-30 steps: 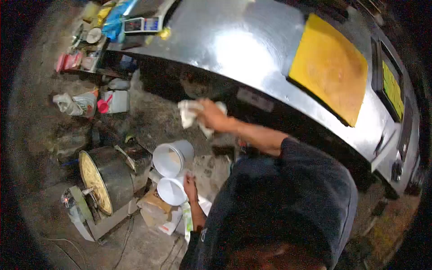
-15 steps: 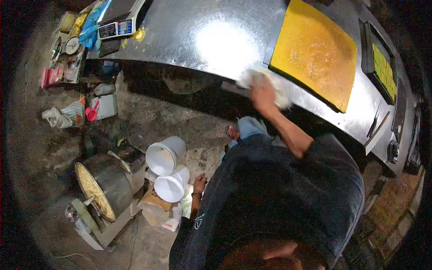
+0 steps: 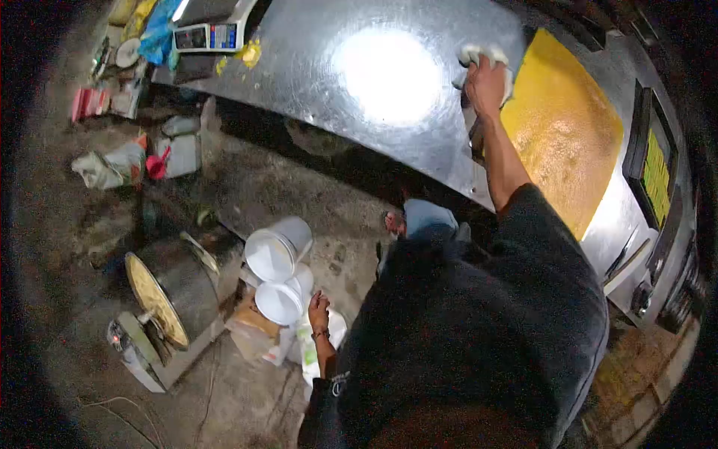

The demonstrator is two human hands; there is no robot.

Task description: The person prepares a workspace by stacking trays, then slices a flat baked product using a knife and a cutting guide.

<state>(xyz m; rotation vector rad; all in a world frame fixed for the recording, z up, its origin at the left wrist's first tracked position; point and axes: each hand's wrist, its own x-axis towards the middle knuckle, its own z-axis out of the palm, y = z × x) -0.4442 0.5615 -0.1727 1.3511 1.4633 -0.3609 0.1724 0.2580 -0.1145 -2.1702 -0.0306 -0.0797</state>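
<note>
My right hand is closed around a bunched white cloth and presses it onto the shiny metal table. Close beside it on the right lies a large flat yellow slab, its surface glossy and browned in the middle. Part of the slab's left edge is hidden behind my right forearm. My left hand hangs low at my side, holding nothing, its fingers loosely bent and apart. Nearest to it are two white buckets on the floor.
A digital scale stands at the table's left end beside yellow crumbs. At the right is a dark tray with yellow-green pieces. A drum-shaped machine occupies the lower left floor, and a white jug stands near the table.
My right hand has moved with the cloth from the table's front edge farther up the tabletop, along the slab's left side. My left hand still hangs near the buckets. The view has shifted.
</note>
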